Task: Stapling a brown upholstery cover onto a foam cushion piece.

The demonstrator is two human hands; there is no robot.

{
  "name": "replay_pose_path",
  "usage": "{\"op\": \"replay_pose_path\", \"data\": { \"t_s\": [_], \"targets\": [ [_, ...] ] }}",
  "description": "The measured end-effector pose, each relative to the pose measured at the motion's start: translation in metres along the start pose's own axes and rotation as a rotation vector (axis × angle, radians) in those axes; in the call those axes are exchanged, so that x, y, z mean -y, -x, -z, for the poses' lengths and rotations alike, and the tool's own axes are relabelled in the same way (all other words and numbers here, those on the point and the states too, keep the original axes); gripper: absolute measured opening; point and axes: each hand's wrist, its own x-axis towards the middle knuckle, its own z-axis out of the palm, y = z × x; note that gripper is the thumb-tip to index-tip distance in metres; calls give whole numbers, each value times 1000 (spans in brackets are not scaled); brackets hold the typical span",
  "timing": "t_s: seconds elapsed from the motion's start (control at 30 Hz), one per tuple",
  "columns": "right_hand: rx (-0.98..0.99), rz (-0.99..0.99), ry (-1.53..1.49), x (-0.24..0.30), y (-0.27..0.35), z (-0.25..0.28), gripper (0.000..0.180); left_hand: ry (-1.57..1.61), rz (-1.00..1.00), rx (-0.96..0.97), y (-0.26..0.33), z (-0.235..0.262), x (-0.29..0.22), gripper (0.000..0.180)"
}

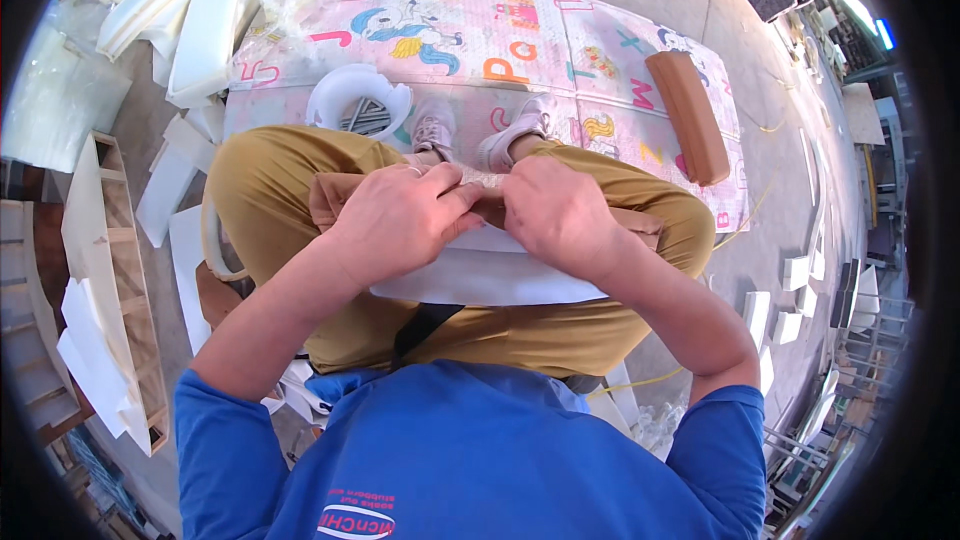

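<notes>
Across my lap lies a piece of brown leather-like cover [334, 197] wrapped partly over a curved white padded piece [490, 276]. My left hand [405, 215] is closed on the brown cover near its middle, thumb and fingers pinching its edge. Close beside it, my right hand [560, 215] is closed on the same cover, with the fingers curled under and partly hidden. The white piece shows below both hands, on my thighs. What lies inside the fold between the hands is hard to make out.
A finished-looking brown padded block [690, 117] rests on the patterned play mat [470, 25] at the right. Near my left foot stands a white ring-shaped holder [330, 100] with grey metal strips inside. White foam blocks [208, 35] and a wooden frame [122, 290] lie at the left.
</notes>
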Motion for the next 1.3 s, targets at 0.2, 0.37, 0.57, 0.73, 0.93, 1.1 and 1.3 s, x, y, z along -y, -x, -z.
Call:
{"op": "replay_pose_path", "data": {
  "t_s": [0.2, 0.37, 0.57, 0.73, 0.93, 1.1, 1.3],
  "targets": [
    [-72, -55, -254, -6, 3, 8, 10, 24, -37, -8, -3, 6, -3, 31],
    [80, 91, -16, -2, 3, 9, 10, -100, -29, 85, -1, -9, 2, 32],
    [172, 213, 317, 13, -1, 14, 8, -122, -28, 56, -4, -2, 3, 34],
    [-27, 25, -39, -5, -9, 24, 6, -42, -59, 56, -5, 7, 3, 37],
    [-546, -688, -566, -39, 24, 61, 31, -12, -63, -100, -11, 0, -4, 27],
    [-216, -409, -341, -3, 45, 42, 58, -83, -25, -153, -38, -17, -23, 20],
    [-325, -522, -480, -7, 55, -5, 29, -84, 34, -185, -53, -24, -34, 22]
  ]
}}
